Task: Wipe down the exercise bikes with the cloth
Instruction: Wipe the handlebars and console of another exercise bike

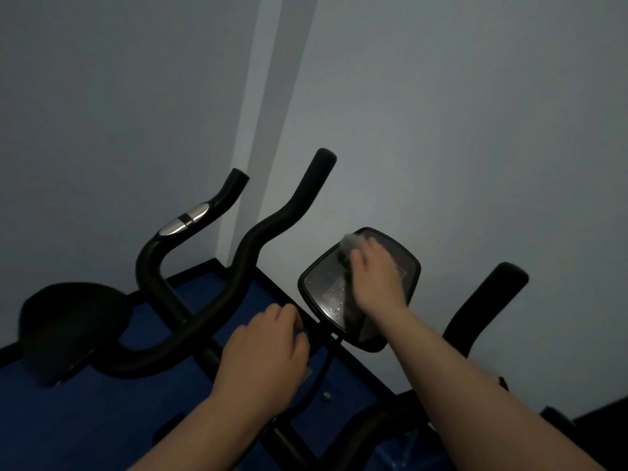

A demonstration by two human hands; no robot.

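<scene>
Dim grey wall (441, 113); right hand (375, 277) presses cloth (351, 241) on console (326, 290); left hand (268, 351) curled on frame.

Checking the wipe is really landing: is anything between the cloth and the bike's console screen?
Nothing visible. The right hand presses the cloth flat on the console, with no gap or object between them. The left hand rests closed on the handlebar, clear of the console.
</scene>
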